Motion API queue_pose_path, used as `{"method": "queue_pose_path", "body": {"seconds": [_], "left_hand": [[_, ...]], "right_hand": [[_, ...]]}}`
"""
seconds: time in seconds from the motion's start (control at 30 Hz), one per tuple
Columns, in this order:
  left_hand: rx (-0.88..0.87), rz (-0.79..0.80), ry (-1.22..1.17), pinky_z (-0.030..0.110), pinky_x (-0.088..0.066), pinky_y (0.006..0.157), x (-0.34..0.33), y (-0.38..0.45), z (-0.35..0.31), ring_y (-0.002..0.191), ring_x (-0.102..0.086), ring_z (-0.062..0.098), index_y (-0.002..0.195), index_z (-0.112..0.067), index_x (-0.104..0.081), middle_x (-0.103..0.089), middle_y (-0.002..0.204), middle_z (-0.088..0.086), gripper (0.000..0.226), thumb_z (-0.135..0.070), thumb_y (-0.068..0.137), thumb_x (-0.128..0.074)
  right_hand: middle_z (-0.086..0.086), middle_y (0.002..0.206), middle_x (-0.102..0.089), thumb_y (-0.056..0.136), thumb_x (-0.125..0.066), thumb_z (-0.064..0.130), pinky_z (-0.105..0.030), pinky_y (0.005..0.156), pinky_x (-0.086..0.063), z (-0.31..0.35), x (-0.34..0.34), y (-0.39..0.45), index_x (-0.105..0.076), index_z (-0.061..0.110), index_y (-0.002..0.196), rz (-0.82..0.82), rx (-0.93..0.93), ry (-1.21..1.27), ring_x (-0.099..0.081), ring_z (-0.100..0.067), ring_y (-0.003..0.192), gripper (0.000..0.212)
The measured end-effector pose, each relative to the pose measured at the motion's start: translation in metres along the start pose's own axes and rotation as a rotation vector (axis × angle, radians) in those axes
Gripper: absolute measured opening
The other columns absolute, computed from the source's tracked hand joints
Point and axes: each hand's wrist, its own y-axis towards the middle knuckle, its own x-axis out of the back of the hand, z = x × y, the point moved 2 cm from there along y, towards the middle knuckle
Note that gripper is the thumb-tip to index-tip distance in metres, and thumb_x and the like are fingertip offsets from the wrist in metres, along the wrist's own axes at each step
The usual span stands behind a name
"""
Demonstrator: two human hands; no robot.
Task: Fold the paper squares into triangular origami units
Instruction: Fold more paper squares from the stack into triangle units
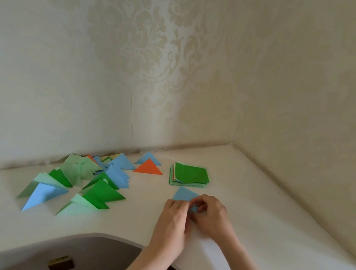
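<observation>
Both hands meet on 1 light blue paper [185, 195] lying on the white table [275, 217]. The left hand [172, 222] and right hand [211, 217] curl their fingertips onto its near edge, apparently pinching a fold. Just beyond the fingers sits the stack of squares [189, 175]; folded triangles [88, 181] lie well to their left.

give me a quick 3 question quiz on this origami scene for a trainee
1. True or false: both hands are on the light blue paper.
2. Which colour is the top sheet of the stack of paper squares? A) orange B) dark green C) yellow
3. Fill in: the orange triangle lies to the ___ of that stack.

Key:
1. True: the left hand and right hand pinch it on the white table.
2. B
3. left
</observation>
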Motion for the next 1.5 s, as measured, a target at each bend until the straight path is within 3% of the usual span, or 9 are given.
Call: {"method": "queue_pose_path", "body": {"seconds": [0.1, 0.2, 0.3, 0.37, 0.73, 0.93, 1.1, 1.37, 1.5], "left_hand": [[-0.003, -0.019, -0.014, 0.023, -0.046, 0.077, 0.002, 0.001, 0.003, 0.096, -0.053, 0.014, 0.104, -0.018, -0.062, -0.063, 0.097, -0.005, 0.028, -0.021, 0.077, -0.070], [0.011, -0.015, -0.040, 0.017, -0.040, 0.079, 0.010, 0.003, 0.010, 0.099, -0.047, 0.007, 0.102, -0.020, -0.063, -0.060, 0.102, -0.012, 0.034, -0.042, 0.076, -0.070], [-0.063, 0.027, -0.051, 0.020, -0.042, 0.079, 0.019, 0.006, 0.020, 0.097, -0.052, 0.009, 0.098, -0.020, -0.065, -0.063, 0.100, -0.010, 0.027, -0.036, 0.078, -0.070], [-0.115, 0.092, -0.053, 0.022, -0.045, 0.079, 0.026, 0.009, 0.028, 0.095, -0.056, 0.009, 0.096, -0.020, -0.066, -0.064, 0.098, -0.011, 0.019, -0.031, 0.080, -0.068], [-0.182, 0.112, -0.076, 0.021, -0.046, 0.077, 0.054, 0.003, 0.067, 0.086, -0.057, 0.000, 0.086, -0.020, -0.067, -0.065, 0.088, -0.011, 0.007, -0.013, 0.085, -0.065], [-0.064, 0.042, -0.110, 0.012, -0.042, 0.068, 0.061, 0.002, 0.079, 0.076, -0.056, -0.001, 0.084, -0.022, -0.064, -0.060, 0.080, -0.012, 0.005, -0.018, 0.086, -0.066], [0.050, -0.026, -0.089, 0.007, -0.040, 0.067, 0.053, 0.000, 0.078, 0.076, -0.056, -0.001, 0.098, -0.027, -0.059, -0.059, 0.083, -0.016, 0.017, -0.017, 0.085, -0.065], [0.172, -0.180, 0.083, 0.029, -0.046, 0.064, 0.033, 0.006, 0.061, 0.074, -0.052, 0.014, 0.094, -0.025, -0.057, -0.060, 0.078, -0.012, 0.019, -0.035, 0.082, -0.069], [0.201, -0.188, 0.162, 0.031, -0.046, 0.061, 0.026, 0.009, 0.059, 0.072, -0.055, 0.019, 0.093, -0.023, -0.060, -0.063, 0.079, -0.008, 0.023, -0.037, 0.079, -0.072]], "right_hand": [[0.007, 0.089, -0.066, 0.069, -0.063, 0.000, -0.004, 0.067, -0.039, 0.000, 0.010, -0.003, -0.065, 0.029, 0.089, -0.033, 0.059, 0.092, -0.059, -0.007, 0.077, 0.035], [0.017, 0.101, -0.062, 0.060, -0.053, 0.006, -0.008, 0.082, -0.038, -0.002, 0.024, -0.009, -0.064, 0.030, 0.100, -0.092, 0.212, -0.024, -0.054, -0.009, 0.093, 0.048], [0.022, 0.114, -0.055, 0.055, -0.045, 0.014, -0.028, 0.098, -0.036, -0.004, 0.027, -0.015, -0.058, 0.034, 0.115, 0.052, 0.291, -0.209, -0.046, -0.006, 0.114, 0.064], [0.021, 0.121, -0.053, 0.060, -0.047, 0.016, -0.028, 0.101, -0.032, -0.004, 0.023, -0.017, -0.054, 0.036, 0.121, 0.136, 0.316, -0.305, -0.042, -0.002, 0.120, 0.064], [0.024, 0.096, -0.065, 0.079, -0.060, 0.039, -0.030, 0.083, -0.039, 0.003, -0.001, -0.009, -0.067, 0.035, 0.094, 0.007, 0.433, -0.288, -0.055, -0.007, 0.099, 0.017], [0.016, 0.090, -0.067, 0.084, -0.056, 0.039, -0.033, 0.077, -0.042, 0.010, -0.013, 0.000, -0.067, 0.027, 0.090, -0.034, 0.412, -0.297, -0.058, -0.014, 0.091, 0.017], [0.017, 0.083, -0.064, 0.082, -0.052, 0.041, -0.036, 0.078, -0.046, 0.013, -0.025, 0.005, -0.064, 0.028, 0.088, -0.070, 0.329, -0.224, -0.055, -0.011, 0.081, 0.019], [0.016, 0.087, -0.066, 0.083, -0.057, 0.043, -0.035, 0.078, -0.045, 0.015, -0.036, 0.010, -0.063, 0.030, 0.092, -0.109, 0.250, -0.217, -0.057, -0.014, 0.083, 0.017], [0.014, 0.093, -0.067, 0.084, -0.060, 0.047, -0.033, 0.081, -0.042, 0.019, -0.040, 0.013, -0.064, 0.031, 0.096, -0.124, 0.202, -0.250, -0.058, -0.014, 0.090, 0.021]]}}
